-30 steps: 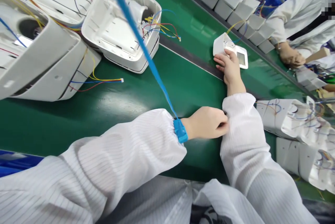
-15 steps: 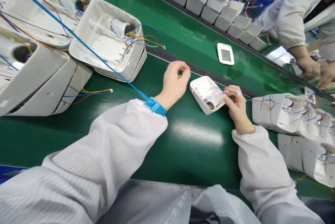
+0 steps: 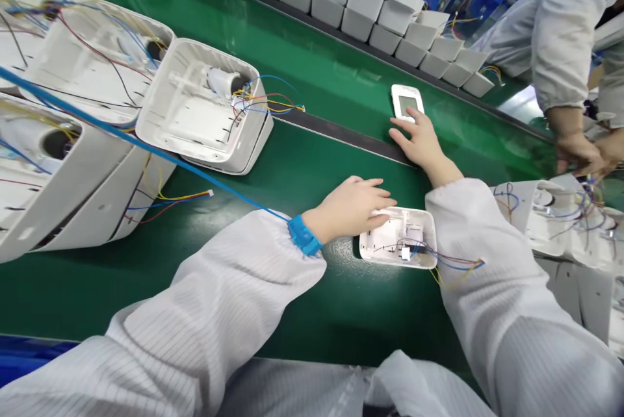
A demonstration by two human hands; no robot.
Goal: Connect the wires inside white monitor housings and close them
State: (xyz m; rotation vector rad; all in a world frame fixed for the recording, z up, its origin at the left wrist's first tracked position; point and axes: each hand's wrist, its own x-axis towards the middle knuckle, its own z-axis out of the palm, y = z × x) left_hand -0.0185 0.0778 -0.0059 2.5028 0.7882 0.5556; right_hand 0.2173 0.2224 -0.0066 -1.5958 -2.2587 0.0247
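Housing [image 3: 385, 233] has left the right grip [image 3: 423, 141] and lies open-side up at the fingertips of the left grip [image 3: 344, 209], which is loosely open, any hold unclear, leaving the right free, fingers spread, apparently grasping nothing, at the screen [image 3: 407, 102].

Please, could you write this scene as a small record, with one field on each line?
Left hand: at the upper left corner of the small casing, fingers extended; whether it grips is unclear
Right hand: fingers spread, at the display panel; contact unclear
Small casing: white, open side up, on green table
Wires: coloured, reaching past the casing's right rim
Display panel: white, grey screen, beyond the dark strip
Left wrist: blue band with cord
Far left: larger white casings
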